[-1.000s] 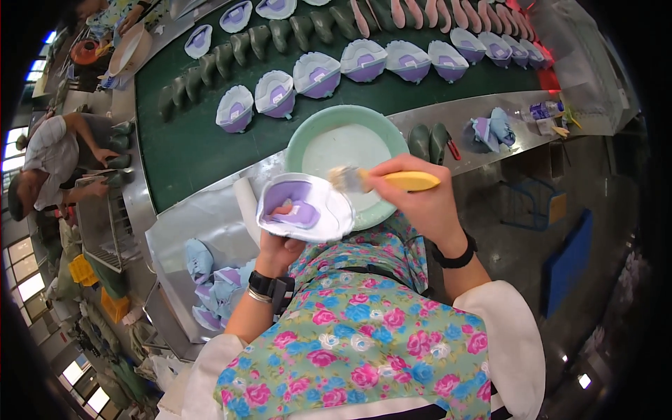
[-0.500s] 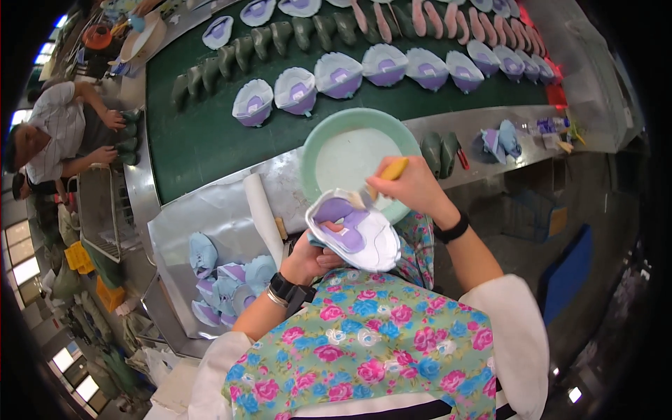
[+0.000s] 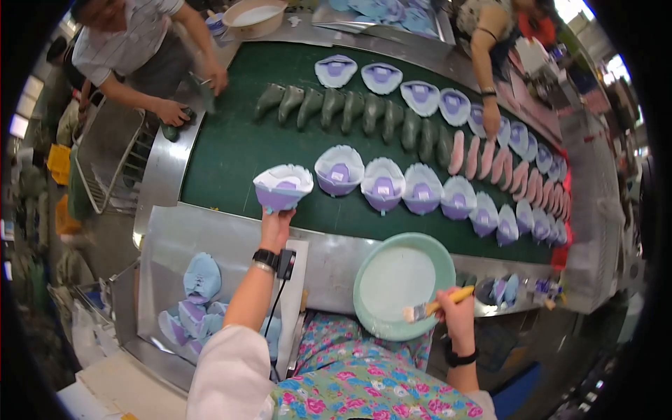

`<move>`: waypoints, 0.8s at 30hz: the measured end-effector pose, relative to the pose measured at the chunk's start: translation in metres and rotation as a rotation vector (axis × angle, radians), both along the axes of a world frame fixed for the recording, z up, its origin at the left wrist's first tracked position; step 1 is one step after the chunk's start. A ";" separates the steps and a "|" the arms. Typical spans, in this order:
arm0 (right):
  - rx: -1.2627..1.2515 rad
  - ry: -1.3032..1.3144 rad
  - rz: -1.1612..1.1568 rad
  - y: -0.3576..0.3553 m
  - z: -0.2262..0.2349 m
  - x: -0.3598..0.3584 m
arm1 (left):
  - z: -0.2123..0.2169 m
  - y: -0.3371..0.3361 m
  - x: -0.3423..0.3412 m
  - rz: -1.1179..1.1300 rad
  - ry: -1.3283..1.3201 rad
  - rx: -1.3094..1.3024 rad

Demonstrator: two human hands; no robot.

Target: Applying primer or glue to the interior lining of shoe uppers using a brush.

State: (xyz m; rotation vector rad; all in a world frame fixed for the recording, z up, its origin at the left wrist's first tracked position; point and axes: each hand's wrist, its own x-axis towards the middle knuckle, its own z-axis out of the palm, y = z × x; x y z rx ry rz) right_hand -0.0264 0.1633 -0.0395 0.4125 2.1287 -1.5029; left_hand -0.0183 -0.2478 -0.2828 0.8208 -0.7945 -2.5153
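Out over the near left part of the green table, my left hand (image 3: pixel 276 227) holds up a white and purple shoe upper (image 3: pixel 278 199), gripped from below. The upper's open, white-edged side faces up. It is left of a row of similar shoe uppers (image 3: pixel 383 190). My right hand (image 3: pixel 458 316) is closed around the yellow handle of a brush (image 3: pixel 418 311). The brush's pale bristles are over the near right part of a light green basin (image 3: pixel 361 280) with white liquid in it.
Dark green shoe lasts (image 3: pixel 353 110) and pink insoles (image 3: pixel 500 165) line the green table (image 3: pixel 231 161). More light blue and purple uppers (image 3: pixel 201 278) lie in a metal tray at left. One co-worker's hand (image 3: pixel 173 112) is at the left edge; another's (image 3: pixel 491 119) reaches in from the far side.
My left hand has carried the upper from near my lap out over the green table. The brush has come off the upper to over the basin. The view has turned.
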 end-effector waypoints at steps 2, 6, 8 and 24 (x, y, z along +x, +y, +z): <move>0.019 -0.032 0.038 -0.016 -0.002 -0.001 | -0.022 -0.016 -0.033 0.040 0.072 0.085; 0.057 -0.115 0.125 -0.050 -0.009 -0.005 | -0.053 -0.042 -0.036 -0.127 -0.322 0.097; 0.090 -0.059 0.150 -0.061 -0.008 -0.010 | -0.044 -0.054 -0.018 -0.219 -0.518 -0.232; 0.035 0.096 0.587 -0.142 0.001 -0.012 | -0.034 -0.156 0.290 0.230 -0.895 -0.553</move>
